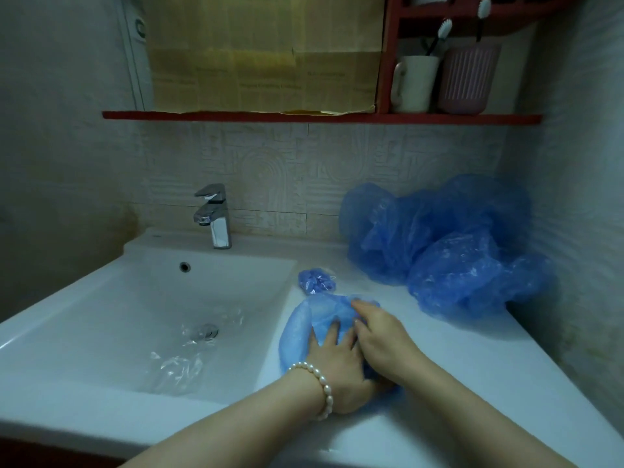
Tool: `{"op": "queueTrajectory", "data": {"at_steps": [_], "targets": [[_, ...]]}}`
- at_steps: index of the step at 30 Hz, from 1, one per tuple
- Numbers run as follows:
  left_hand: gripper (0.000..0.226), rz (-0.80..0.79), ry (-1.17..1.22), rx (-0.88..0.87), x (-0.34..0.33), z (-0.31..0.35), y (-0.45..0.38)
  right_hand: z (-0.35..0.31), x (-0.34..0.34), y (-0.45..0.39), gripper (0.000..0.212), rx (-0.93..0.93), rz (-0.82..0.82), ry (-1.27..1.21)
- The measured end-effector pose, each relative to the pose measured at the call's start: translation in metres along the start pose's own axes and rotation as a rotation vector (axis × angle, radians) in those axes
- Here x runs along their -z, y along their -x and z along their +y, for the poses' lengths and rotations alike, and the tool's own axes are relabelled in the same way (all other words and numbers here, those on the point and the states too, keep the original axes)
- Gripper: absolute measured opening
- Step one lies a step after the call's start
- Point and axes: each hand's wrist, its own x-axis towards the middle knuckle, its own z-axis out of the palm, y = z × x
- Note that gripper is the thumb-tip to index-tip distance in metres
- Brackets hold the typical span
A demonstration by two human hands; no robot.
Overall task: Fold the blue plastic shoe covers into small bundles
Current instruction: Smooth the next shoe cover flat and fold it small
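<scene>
Shoe cover (297, 332), blue and thin, lies spread on the white worktop (472, 366) just right of the sink (101, 298), and we have both hands on it. Our left hand (337, 359), the one with the pearl bracelet (320, 383) at the wrist, lies flat with straight fingers pressing the plastic down, which we judge keeps the slippery film from sliding while it is folded. Our right hand (378, 332) reaches over the far end of the cover, its fingers bent down onto the film; whether they pinch an edge or only push on it we cannot tell, since the fingertips are buried in the blue. The two hands touch, the right overlapping the left. Just beyond the cover, near the sink's right rim, sits a small blue bundle (316, 281), which looks like a piece already folded and set aside close by. Further right, against the far wall, a loose heap of shoe covers (445, 244) waits within reach, puffed up and unfolded. We judge the work to be early, with one bundle made and much left. Some clear plastic film (175, 363) lies in the sink near the drain, and a tap (214, 214) stands at its far edge.
</scene>
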Motion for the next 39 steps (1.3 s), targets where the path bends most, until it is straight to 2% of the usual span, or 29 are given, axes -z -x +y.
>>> {"op": "queueTrajectory", "data": {"at_steps": [2, 6, 7, 9, 11, 13, 15, 16, 19, 20, 21, 23, 25, 29, 34, 39], "targets": [[0.078, 0.052, 0.037, -0.096, -0.001, -0.001, 0.000, 0.010, -0.010, -0.004, 0.043, -0.026, -0.106, 0.145], [0.103, 0.026, 0.183, -0.184, 0.007, -0.019, 0.013, 0.014, -0.011, -0.004, 0.052, -0.022, -0.217, 0.413], [0.102, -0.003, 0.212, -0.213, 0.013, -0.026, 0.020, 0.014, -0.011, -0.003, 0.052, 0.000, -0.231, 0.453], [0.087, -0.059, 0.221, -0.211, 0.023, -0.041, 0.032, 0.012, -0.012, -0.002, 0.053, 0.018, -0.275, 0.501], [0.070, -0.008, 0.192, -0.015, 0.035, -0.056, 0.040, 0.013, -0.012, -0.004, 0.055, 0.004, -0.310, 0.541], [0.045, 0.174, 0.045, 0.233, 0.050, -0.067, 0.042, 0.012, -0.013, -0.004, 0.057, -0.013, -0.340, 0.566], [0.026, 0.380, -0.078, 0.336, 0.062, -0.069, 0.035, 0.011, -0.014, -0.003, 0.059, -0.025, -0.355, 0.573], [0.021, 0.487, -0.073, 0.273, 0.064, -0.062, 0.029, 0.011, -0.014, -0.003, 0.059, -0.026, -0.357, 0.575], [0.008, 0.662, -0.088, -0.272, 0.053, -0.025, 0.005, 0.008, -0.011, -0.002, 0.059, -0.014, -0.375, 0.647], [0.011, 0.632, -0.126, -0.396, 0.045, -0.013, -0.003, 0.007, -0.010, -0.001, 0.061, 0.000, -0.390, 0.710], [0.023, 0.524, -0.148, -0.395, 0.039, -0.006, -0.010, 0.007, -0.009, 0.000, 0.064, 0.014, -0.409, 0.758], [0.049, 0.204, -0.139, -0.140, 0.033, -0.016, -0.014, 0.006, -0.007, 0.000, 0.065, 0.002, -0.432, 0.719], [0.066, 0.035, -0.082, -0.003, 0.025, -0.043, -0.009, 0.007, -0.006, 0.001, 0.060, -0.020, -0.430, 0.638], [0.094, -0.100, -0.071, 0.102, 0.022, -0.077, 0.004, 0.013, -0.008, 0.000, 0.059, -0.009, -0.411, 0.636], [0.098, -0.110, 0.014, 0.088, 0.024, -0.081, 0.008, 0.013, -0.006, 0.003, 0.070, -0.015, -0.379, 0.564], [0.111, -0.123, -0.072, 0.057, 0.023, -0.085, 0.009, 0.013, -0.006, 0.008, 0.060, -0.036, -0.180, 0.497]]}}
